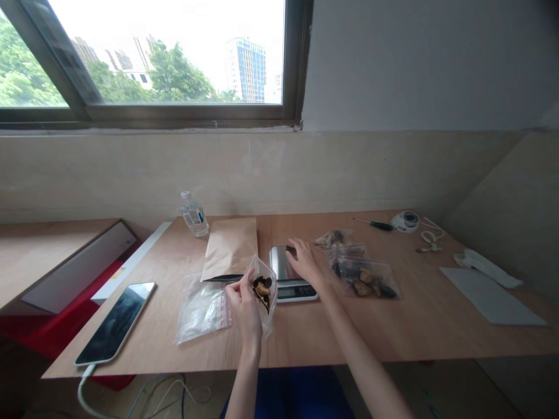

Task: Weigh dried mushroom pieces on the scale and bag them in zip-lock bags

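My left hand [245, 305] grips a small clear zip bag [271, 317], its mouth apart, with dark and tan dried pieces [262, 289] inside that look like sliced mushrooms. Over the steel plate of a kitchen scale [283, 269], my right hand [306, 263] has thumb and fingers around a small dark dried piece [290, 251]. Whether that piece rests on the plate I cannot tell. The scale's display [286, 293] faces me, too small to read. Right of the scale lie several filled zip bags, the nearest bag [369, 279] holding brown and dark dried pieces.
Clear plastic bags [201, 314] and a brown paper bag [231, 247] lie left of the scale. A water bottle [194, 215] stands behind. A cabled phone [116, 323] sits at the left edge. Rightward are a screwdriver [381, 225], a dome camera [405, 222] and a white sheet [491, 297].
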A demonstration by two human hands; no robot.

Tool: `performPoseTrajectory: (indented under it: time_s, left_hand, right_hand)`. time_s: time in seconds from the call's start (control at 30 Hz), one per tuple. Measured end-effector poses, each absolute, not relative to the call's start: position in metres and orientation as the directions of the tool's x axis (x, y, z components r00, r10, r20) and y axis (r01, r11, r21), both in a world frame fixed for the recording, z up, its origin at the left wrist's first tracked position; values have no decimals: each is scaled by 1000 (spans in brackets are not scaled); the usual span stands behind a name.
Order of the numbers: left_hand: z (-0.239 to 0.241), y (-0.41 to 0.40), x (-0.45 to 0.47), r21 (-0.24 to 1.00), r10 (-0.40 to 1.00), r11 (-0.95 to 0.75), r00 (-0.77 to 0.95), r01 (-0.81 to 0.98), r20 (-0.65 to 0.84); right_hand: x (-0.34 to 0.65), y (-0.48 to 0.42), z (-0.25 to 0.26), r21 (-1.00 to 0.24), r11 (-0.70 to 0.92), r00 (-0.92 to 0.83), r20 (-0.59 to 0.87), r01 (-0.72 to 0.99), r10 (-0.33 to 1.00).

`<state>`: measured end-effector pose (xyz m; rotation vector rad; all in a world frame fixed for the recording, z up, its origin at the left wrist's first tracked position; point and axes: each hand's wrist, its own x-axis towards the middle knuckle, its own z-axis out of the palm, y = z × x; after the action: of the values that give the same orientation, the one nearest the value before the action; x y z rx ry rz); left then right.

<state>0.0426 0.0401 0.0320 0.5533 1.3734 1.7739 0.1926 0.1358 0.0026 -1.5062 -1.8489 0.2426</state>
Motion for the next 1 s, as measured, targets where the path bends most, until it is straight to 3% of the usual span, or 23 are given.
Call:
performPoseTrajectory:
  time_s: [0.23,0.33,0.47,0.67,0.83,1.0]
  left_hand:
    - [37,36,43,943,804,-112,-587,-314,-100]
    - [37,37,44,940,802,-112,-588,-321,-105]
    - [35,40,48,943,781,-112,-615,-312,-111]
    - [32,39,50,951,781,-93,-614,-294,-113]
    - [33,37,44,938,772,-54,-610,-343,-179]
    - [39,36,44,904,761,-29,-595,-427,-257]
  right_hand:
    - [204,145,-13,-504,219,-25,364,836,931]
    - [200,133,3,-580,256,-13,390,773,921]
    - [181,103,40,-741,402,-12,470,538,883]
    - [152,71,84,-696,503,-263,430,513,864]
    - [159,53,89,-702,492,-221,447,515,867]
    - [168,16,72,-774,406,-252,321,486,913]
